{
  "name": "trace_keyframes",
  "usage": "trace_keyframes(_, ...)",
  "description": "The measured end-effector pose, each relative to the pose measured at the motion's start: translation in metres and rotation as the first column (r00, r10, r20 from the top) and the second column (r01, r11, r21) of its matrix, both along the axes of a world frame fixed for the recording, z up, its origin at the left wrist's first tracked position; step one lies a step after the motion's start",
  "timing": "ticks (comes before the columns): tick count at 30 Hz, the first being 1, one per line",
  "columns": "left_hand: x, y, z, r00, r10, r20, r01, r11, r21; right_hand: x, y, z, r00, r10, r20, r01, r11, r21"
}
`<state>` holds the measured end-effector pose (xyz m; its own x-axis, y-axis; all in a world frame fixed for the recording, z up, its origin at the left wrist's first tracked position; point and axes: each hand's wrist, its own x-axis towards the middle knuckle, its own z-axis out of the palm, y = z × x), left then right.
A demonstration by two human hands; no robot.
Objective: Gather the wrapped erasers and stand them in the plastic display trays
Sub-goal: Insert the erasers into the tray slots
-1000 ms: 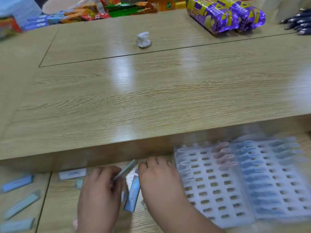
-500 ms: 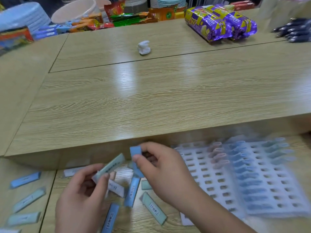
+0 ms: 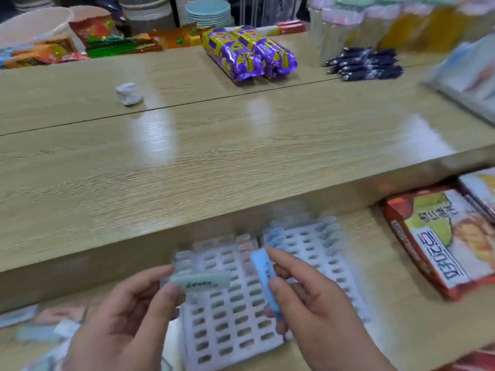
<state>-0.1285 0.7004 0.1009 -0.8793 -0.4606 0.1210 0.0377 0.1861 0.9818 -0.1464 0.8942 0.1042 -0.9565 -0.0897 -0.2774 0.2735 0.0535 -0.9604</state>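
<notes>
Both hands have been lifted off the loose erasers (image 3: 37, 328) and brought over the trays since the earlier frame. The green eraser (image 3: 201, 282) is pinched at its left end by the left hand (image 3: 126, 317); its long axis lies roughly level, free end pointing right. The blue eraser (image 3: 265, 277) is gripped mid-length by the right hand (image 3: 308, 303) — its long axis runs away from the person, far end raised. Beneath them the display trays (image 3: 227, 330) are mostly unfilled (a few erasers stand along the far rows). A slot could be missed, or a standing neighbour toppled, if either is lowered tilted — neither is upright yet. Beyond, purple snack packs (image 3: 249, 54) are seen on the upper counter (image 3: 241, 156).
</notes>
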Motion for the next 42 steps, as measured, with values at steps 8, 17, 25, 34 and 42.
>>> trace_keyframes(8, -0.009, 0.062, 0.006, 0.996, -0.04, 0.077, 0.041, 0.999, -0.012, 0.003, 0.074, 0.003, 0.999, -0.035, -0.037, 0.038, 0.996, 0.078)
trace_keyframes(17, -0.025, 0.096, 0.003, 0.99, -0.132, 0.049, 0.132, 0.991, 0.019, -0.025, 0.134, -0.003, 0.956, -0.121, -0.268, 0.219, 0.901, 0.375)
trace_keyframes(25, -0.031, 0.146, -0.017, 0.967, -0.247, 0.063, 0.249, 0.863, -0.438, -0.06, 0.128, -0.008, 0.799, 0.133, -0.587, 0.226, 0.837, 0.498)
trace_keyframes(34, -0.035, 0.172, -0.051, 0.966, -0.244, -0.09, 0.146, 0.796, -0.588, -0.11, 0.121, -0.047, 0.612, 0.468, -0.638, 0.18, 0.703, 0.688)
trace_keyframes(42, -0.037, 0.177, -0.057, 0.964, -0.245, -0.102, 0.128, 0.764, -0.632, -0.114, 0.122, -0.048, 0.528, 0.528, -0.665, 0.173, 0.7, 0.693)
